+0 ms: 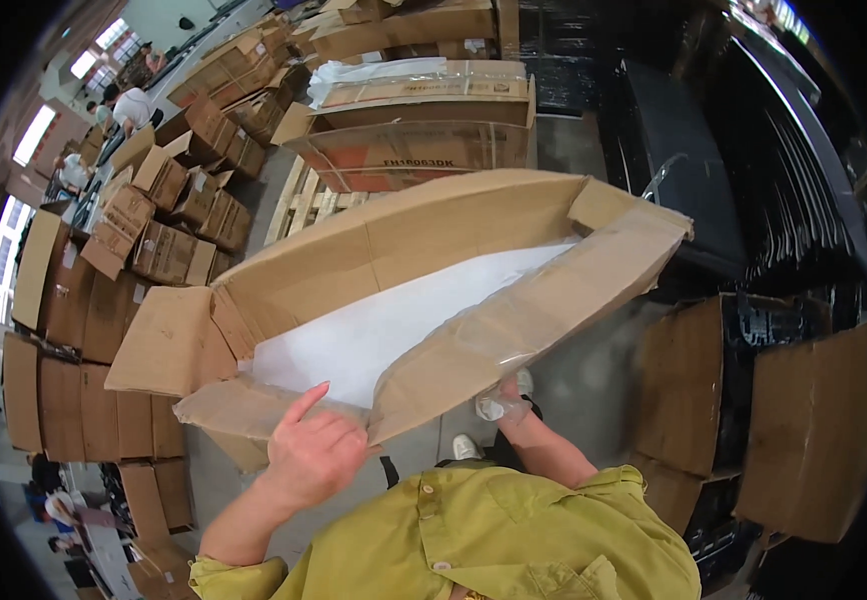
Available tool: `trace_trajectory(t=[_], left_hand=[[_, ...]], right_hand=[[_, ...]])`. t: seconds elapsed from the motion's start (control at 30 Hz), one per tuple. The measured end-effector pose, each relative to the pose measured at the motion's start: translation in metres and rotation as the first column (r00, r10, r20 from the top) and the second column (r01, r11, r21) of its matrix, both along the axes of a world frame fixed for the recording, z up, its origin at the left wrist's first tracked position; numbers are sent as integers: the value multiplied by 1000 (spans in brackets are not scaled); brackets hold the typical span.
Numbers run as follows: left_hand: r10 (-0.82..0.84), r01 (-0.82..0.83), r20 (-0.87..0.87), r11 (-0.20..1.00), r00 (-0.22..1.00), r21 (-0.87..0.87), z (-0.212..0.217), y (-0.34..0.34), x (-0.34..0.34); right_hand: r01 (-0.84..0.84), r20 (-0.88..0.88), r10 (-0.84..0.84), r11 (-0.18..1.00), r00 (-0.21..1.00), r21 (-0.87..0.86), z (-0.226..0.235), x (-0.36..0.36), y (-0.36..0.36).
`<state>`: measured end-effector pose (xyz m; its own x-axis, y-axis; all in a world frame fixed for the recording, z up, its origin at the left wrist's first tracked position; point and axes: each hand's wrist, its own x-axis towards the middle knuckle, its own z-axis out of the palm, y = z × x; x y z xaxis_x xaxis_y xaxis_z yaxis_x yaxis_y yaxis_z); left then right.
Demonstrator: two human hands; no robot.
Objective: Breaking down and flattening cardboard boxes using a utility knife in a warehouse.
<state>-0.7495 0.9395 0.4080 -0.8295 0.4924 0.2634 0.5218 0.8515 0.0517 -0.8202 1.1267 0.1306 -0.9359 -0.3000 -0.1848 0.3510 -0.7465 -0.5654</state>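
Observation:
In front of me is a long open cardboard box, tilted, with its flaps spread and a white sheet-like lining inside. Clear tape clings to its near flap. My left hand grips the near edge by the left corner; its index finger points out over the opening while the other fingers curl at the flap. Below the near side, my right hand reaches up against the box beside a loose bit of clear plastic. The box hides most of the fingers on that hand.
Beyond stands another open carton near a wooden pallet. Many cartons line the left side, with people at long tables behind. Cartons holding black parts and wrapped black stacks fill the right.

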Motion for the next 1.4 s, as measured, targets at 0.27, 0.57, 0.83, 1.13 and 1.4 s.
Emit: trace_trajectory(t=[0.27,0.57,0.83,1.13,1.4], left_hand=[[-12,-66,433,984,901,164,-63,-97,-108],[87,-509,939,855,333,101,-180,-209,-304],[539,-574,648,797,538,-187,-324,-339,-422],[645,-656,347,748,681,-103,-408,-413,-355],[688,-816,589,572,424,-80,-456,-436,-307]], right_hand=[[95,314,40,910,949,-404,-71,-18,-51],[150,802,-185,981,568,121,-110,-109,-107],[12,687,-163,976,709,218,-151,-269,-185],[-105,367,-219,719,904,687,-180,-379,-214],[-356,354,37,144,934,923,-217,-377,-225]])
